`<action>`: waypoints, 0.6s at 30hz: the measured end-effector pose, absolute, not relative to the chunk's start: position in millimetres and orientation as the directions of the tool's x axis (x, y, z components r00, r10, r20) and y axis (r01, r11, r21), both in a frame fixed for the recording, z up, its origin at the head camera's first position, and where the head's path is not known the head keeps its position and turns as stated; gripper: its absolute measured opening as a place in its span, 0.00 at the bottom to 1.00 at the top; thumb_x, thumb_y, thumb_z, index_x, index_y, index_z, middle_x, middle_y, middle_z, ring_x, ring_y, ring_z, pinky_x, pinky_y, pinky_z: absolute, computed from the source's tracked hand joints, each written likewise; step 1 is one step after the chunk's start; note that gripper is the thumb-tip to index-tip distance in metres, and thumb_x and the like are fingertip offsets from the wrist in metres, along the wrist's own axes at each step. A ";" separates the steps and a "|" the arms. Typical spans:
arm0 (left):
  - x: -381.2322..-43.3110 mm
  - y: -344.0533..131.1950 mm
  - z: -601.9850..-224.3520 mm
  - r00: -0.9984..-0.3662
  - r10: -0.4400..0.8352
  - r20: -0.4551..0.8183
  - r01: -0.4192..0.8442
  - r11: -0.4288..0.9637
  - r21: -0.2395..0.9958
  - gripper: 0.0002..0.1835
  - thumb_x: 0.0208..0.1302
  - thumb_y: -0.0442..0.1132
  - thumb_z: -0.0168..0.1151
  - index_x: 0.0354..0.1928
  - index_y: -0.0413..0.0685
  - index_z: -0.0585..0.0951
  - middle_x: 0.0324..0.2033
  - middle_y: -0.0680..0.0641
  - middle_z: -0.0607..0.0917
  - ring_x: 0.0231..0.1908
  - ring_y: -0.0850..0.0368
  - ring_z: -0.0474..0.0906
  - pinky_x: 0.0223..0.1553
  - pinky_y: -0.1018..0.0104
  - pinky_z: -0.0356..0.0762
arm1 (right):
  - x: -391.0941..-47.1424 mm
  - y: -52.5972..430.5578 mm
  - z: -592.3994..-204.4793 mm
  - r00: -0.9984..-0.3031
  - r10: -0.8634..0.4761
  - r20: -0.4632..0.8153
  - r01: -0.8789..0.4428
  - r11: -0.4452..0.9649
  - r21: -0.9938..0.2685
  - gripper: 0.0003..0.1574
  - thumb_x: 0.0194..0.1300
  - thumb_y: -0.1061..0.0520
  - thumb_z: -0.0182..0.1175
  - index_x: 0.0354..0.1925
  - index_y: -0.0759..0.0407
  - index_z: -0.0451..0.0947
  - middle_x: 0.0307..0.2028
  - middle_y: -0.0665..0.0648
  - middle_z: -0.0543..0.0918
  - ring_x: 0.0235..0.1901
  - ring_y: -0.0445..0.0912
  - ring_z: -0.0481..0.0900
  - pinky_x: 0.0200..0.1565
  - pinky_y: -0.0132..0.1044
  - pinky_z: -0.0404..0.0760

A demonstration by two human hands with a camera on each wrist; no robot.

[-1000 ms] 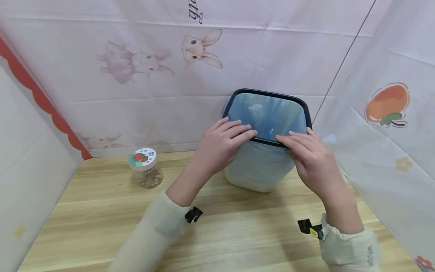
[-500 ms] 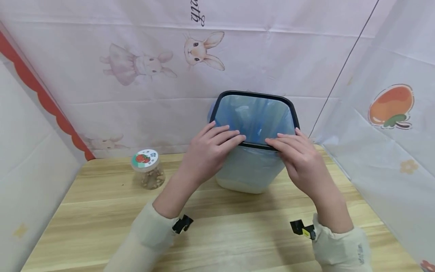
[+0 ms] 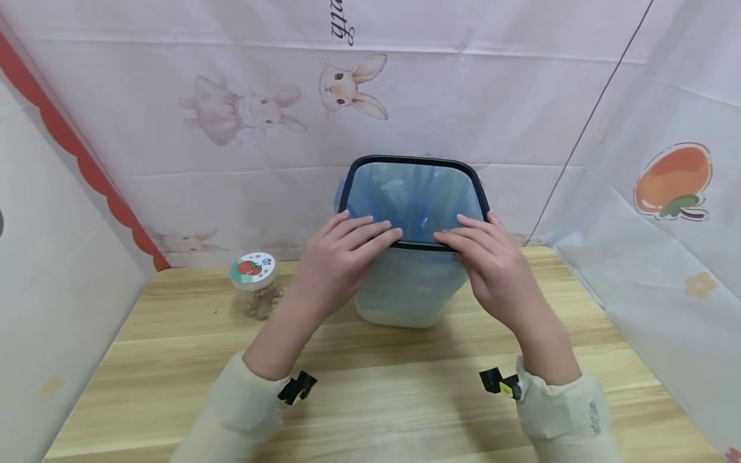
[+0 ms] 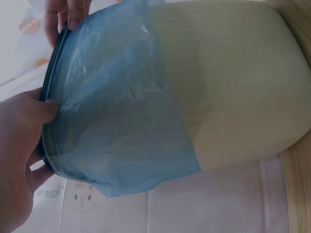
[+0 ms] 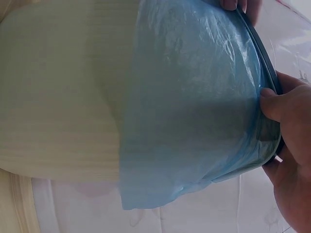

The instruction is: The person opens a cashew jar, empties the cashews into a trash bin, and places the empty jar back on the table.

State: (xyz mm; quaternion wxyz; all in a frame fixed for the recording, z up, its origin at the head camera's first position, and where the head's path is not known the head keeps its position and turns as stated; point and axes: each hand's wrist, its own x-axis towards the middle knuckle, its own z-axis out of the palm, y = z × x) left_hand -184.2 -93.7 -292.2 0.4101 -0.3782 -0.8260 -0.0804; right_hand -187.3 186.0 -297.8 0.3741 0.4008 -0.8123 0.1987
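A pale trash can stands upright on the wooden table, its mouth lined with a blue trash bag. A black rim ring runs round the mouth, over the bag. On the near left of the rim, my left hand grips with fingers over the edge and its thumb outside. At the near right, my right hand holds the rim likewise, its thumb pressing the outer side. Outside the can, the bag's loose skirt hangs partway down the wall.
Left of the can, a clear jar with a printed lid and small brown pieces inside stands on the wooden table. A printed cloth wall rises right behind the can; white side walls flank the table.
Both hands have shifted left together, and the trash can has moved left with them, closer to the jar. Their grip on the rim looks the same.
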 end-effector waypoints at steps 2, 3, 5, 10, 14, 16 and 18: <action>-183.7 -96.8 -292.5 -0.368 0.559 0.743 0.691 0.699 -0.183 0.27 0.63 0.33 0.68 0.64 0.58 0.80 0.57 0.51 0.84 0.60 0.49 0.78 0.66 0.48 0.69 | -188.3 183.7 -297.8 -0.402 -0.507 0.762 -0.799 0.601 -0.022 0.24 0.68 0.69 0.56 0.59 0.55 0.81 0.55 0.56 0.84 0.66 0.56 0.72 0.72 0.61 0.55; -183.5 -98.3 -292.7 -0.363 0.558 0.746 0.690 0.699 -0.186 0.27 0.63 0.32 0.68 0.64 0.58 0.80 0.57 0.51 0.84 0.60 0.49 0.78 0.66 0.48 0.70 | -188.7 182.6 -297.7 -0.403 -0.508 0.761 -0.800 0.600 -0.023 0.24 0.68 0.69 0.56 0.59 0.55 0.81 0.56 0.56 0.83 0.67 0.56 0.71 0.72 0.61 0.54; -182.9 -101.2 -293.2 -0.357 0.554 0.752 0.689 0.700 -0.189 0.27 0.64 0.31 0.67 0.64 0.58 0.80 0.57 0.51 0.84 0.60 0.49 0.78 0.66 0.48 0.70 | -189.9 180.6 -298.1 -0.399 -0.509 0.763 -0.803 0.595 -0.023 0.25 0.68 0.69 0.56 0.60 0.55 0.80 0.58 0.56 0.82 0.68 0.56 0.70 0.73 0.60 0.54; -180.9 -108.0 -293.5 -0.354 0.537 0.766 0.684 0.707 -0.179 0.26 0.64 0.31 0.66 0.64 0.59 0.80 0.56 0.51 0.85 0.60 0.49 0.79 0.66 0.48 0.69 | -193.5 175.1 -298.9 -0.389 -0.510 0.767 -0.815 0.579 -0.028 0.26 0.67 0.69 0.57 0.61 0.54 0.80 0.60 0.56 0.81 0.68 0.57 0.70 0.72 0.62 0.55; -179.5 -112.3 -293.4 -0.360 0.534 0.765 0.673 0.717 -0.184 0.27 0.64 0.32 0.67 0.64 0.59 0.80 0.57 0.51 0.84 0.60 0.50 0.79 0.66 0.49 0.70 | -195.6 170.9 -299.2 -0.387 -0.512 0.767 -0.822 0.569 -0.035 0.26 0.67 0.70 0.57 0.60 0.55 0.80 0.60 0.56 0.81 0.68 0.57 0.70 0.72 0.61 0.54; -178.9 -114.1 -293.3 -0.357 0.533 0.767 0.670 0.718 -0.187 0.26 0.64 0.33 0.68 0.64 0.59 0.80 0.57 0.51 0.84 0.60 0.50 0.79 0.66 0.49 0.70 | -196.5 168.7 -299.2 -0.385 -0.510 0.769 -0.823 0.567 -0.037 0.26 0.67 0.71 0.57 0.60 0.54 0.81 0.60 0.56 0.81 0.68 0.58 0.69 0.73 0.60 0.53; -179.0 -116.0 -293.4 -0.353 0.528 0.772 0.667 0.721 -0.188 0.26 0.64 0.32 0.68 0.63 0.59 0.80 0.57 0.51 0.84 0.60 0.49 0.79 0.66 0.49 0.70 | -197.4 166.4 -298.9 -0.385 -0.507 0.771 -0.823 0.566 -0.039 0.26 0.67 0.71 0.57 0.59 0.54 0.81 0.60 0.56 0.81 0.69 0.58 0.68 0.74 0.59 0.52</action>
